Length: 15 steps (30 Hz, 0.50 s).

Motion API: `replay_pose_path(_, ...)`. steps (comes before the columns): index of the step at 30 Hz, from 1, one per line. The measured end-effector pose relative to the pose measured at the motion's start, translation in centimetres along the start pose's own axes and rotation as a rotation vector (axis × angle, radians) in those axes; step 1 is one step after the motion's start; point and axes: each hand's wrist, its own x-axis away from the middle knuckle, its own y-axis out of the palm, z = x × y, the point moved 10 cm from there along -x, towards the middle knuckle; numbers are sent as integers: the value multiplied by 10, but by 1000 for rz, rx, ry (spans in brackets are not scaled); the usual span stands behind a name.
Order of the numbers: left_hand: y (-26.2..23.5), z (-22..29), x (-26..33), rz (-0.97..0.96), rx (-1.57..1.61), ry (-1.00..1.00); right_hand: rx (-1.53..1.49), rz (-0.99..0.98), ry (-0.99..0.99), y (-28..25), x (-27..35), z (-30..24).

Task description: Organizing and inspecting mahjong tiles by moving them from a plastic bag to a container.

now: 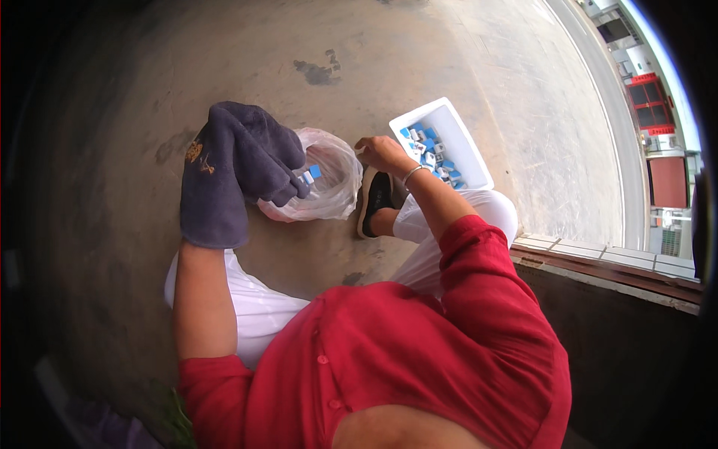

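A dark grey towel (239, 161) with a yellow pattern covers my left hand, so its fingers are hidden. At the towel's right end, blue-and-white mahjong tiles (310, 174) show over the mouth of a thin, clear plastic bag (340, 196); whether they are held or lie in the bag, I cannot tell. My right hand (385, 153) has its fingers closed at the bag's right rim, with a small whitish bit at their tips that I cannot make out. Just right of it, a white foam box (471, 153) contains several more mahjong tiles (435, 156).
A black shoe (378, 196) on my foot stands between the bag and the box. Beneath everything lies a stained concrete floor (314, 73). On the right runs a low tiled ledge (598, 253), with a road and buildings beyond.
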Motion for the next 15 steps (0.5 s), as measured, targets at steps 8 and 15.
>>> replay_pose_path(8, 10, 57, 12, -166, -551, 428, 32, -156, -11, 144, -32, -18)
replay_pose_path(15, -7, 25, 6, -101, -361, 18, 110, -227, 136, 183, -54, -6)
